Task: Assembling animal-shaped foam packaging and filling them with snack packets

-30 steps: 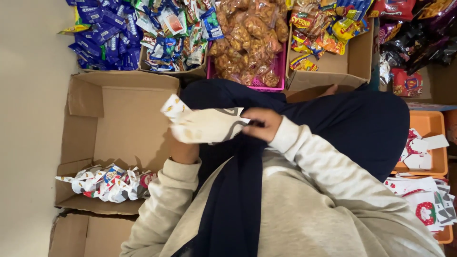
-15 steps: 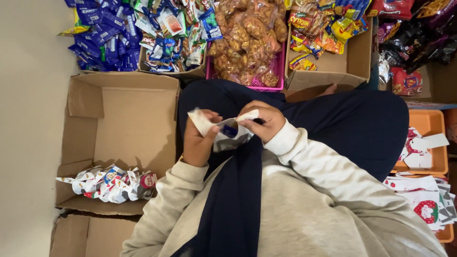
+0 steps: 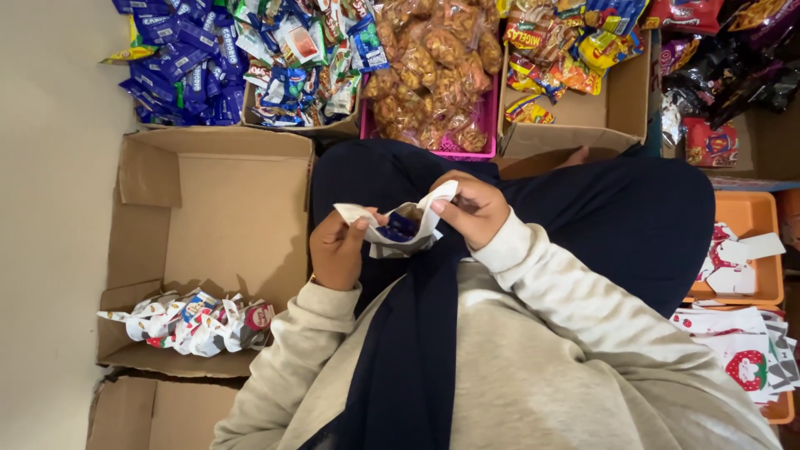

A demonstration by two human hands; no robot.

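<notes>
Fingers of the left hand [image 3: 337, 250] and right hand [image 3: 471, 210] pinch opposite edges of a small white paper bag [image 3: 400, 227], holding it open over the lap; blue packets show inside. An open cardboard box [image 3: 225, 200] sits just left.

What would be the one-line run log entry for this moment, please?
left hand: holds white paper bag edge | right hand: holds other edge, bag open | inside: blue packet | nearby: cardboard box with filled bags
</notes>
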